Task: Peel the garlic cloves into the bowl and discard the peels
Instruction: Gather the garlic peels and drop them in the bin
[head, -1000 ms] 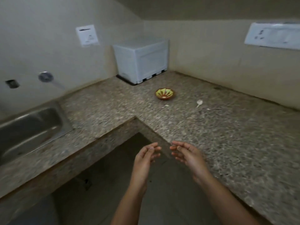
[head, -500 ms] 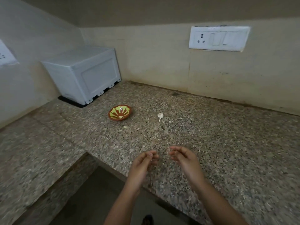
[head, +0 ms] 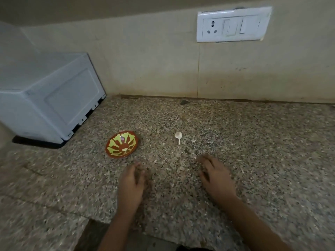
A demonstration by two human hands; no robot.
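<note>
Head camera, looking down at a speckled granite countertop (head: 262, 160): a person's two bare hands hover low over the stone, both smeared by motion blur, so whether they touch the surface cannot be told. The left hand (head: 130, 185) shows relaxed, slightly bent fingers holding nothing visible; the right hand (head: 215, 176) has its fingers stretched forward and loosely spread, also without anything in them. Both forearms are cut off by the bottom edge. At 12 o'clock from the left hand sits a small round bowl (head: 133, 142), glossy brown with yellow-green petal shapes; pale spots inside it are too small to identify. At 11 o'clock from the right hand lies a single papery white garlic clove (head: 178, 135) with a thin stalk, well apart from the bowl, and a pale peel scrap (head: 193, 141) lies just beside it. A white boxy appliance (head: 50, 98), cropped at 9 o'clock, stands in the corner. A white plastic switch plate (head: 233, 24) is on the stained beige wall at 1 o'clock.
</note>
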